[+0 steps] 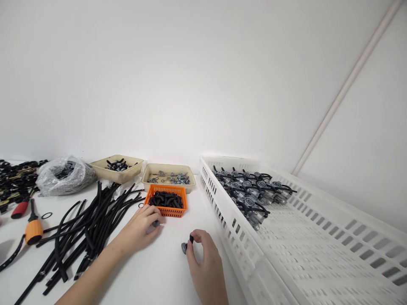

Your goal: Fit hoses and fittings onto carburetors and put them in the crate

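Our right hand [206,264], thumb and forefinger pinching, grasps one gray fitting [184,248] with a black stub [191,239], just left of one white crate [244,254]. Our left hand [142,225], palm down with fingers curled, has its grip on one gray piece [155,223] over the tabletop [143,275], near one orange basket [170,214]; beyond stand two beige trays [151,185].

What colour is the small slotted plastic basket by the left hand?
The small slotted plastic basket is orange, seen best in the head view.
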The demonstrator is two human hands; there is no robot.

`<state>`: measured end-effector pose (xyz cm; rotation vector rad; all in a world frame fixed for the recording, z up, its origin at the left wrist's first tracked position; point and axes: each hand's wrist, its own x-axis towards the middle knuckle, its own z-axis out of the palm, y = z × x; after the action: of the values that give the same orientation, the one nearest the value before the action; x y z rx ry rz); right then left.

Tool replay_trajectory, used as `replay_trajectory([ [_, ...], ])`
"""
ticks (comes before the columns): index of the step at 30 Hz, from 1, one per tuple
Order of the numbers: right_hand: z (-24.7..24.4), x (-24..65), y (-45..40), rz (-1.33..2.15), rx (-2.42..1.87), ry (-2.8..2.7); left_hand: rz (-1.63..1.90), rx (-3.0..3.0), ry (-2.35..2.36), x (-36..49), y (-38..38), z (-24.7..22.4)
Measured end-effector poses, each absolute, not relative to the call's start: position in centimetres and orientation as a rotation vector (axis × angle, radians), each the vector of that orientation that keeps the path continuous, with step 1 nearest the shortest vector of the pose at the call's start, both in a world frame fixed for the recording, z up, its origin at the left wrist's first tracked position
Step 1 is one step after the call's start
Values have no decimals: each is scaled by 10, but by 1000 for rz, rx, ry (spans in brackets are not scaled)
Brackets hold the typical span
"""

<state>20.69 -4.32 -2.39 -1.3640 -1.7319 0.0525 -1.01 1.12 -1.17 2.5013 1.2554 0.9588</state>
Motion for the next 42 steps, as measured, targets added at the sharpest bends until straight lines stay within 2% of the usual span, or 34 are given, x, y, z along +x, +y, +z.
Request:
replay_trajectory([
  [30,-24,208,-42,3,-1359,-1712,990,2517,1237,-11,12,-11],
  [42,-26,208,-42,107,-1399,-1702,981,2509,1255,-9,11,-10],
])
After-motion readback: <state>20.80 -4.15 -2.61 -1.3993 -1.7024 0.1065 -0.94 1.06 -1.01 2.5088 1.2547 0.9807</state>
